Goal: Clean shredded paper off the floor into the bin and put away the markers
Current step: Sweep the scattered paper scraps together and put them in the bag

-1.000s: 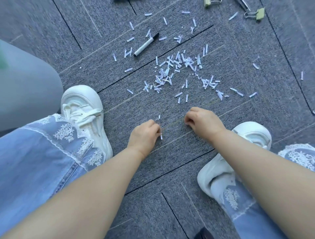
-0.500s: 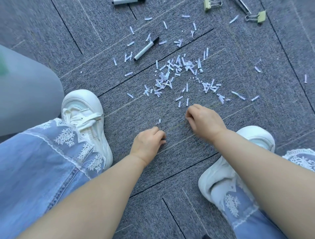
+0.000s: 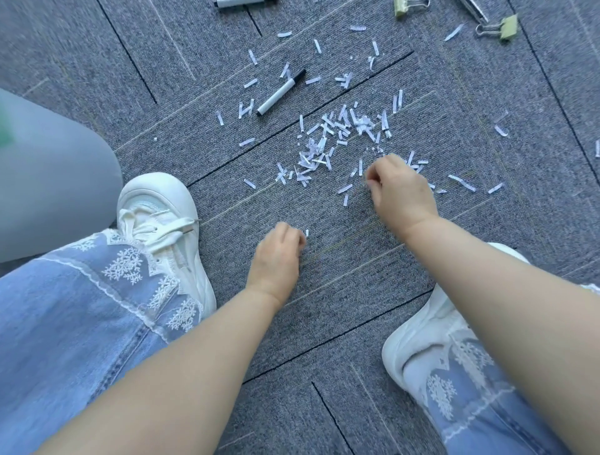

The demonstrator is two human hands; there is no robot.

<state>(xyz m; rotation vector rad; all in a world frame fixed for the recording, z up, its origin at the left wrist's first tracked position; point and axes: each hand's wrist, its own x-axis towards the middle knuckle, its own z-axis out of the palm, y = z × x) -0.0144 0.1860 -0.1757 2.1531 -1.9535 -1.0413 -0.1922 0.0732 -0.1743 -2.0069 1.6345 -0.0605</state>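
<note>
Shredded paper lies scattered in white strips over the grey carpet, thickest just ahead of my hands. My right hand rests at the near right edge of that pile, fingertips pinched together among the strips. Nearer to me, my left hand is curled into a fist on the carpet, with one small strip beside its fingertips. A white marker with a black cap lies on the floor beyond the pile. A second marker shows partly at the top edge.
A grey bin stands at the left beside my left shoe. My right shoe is at the lower right. Two green binder clips lie at the top right.
My right hand has moved forward to the edge of the shred pile. My left hand closed over a strip that lay by its fingers and shifted slightly forward. The view tilted down.
</note>
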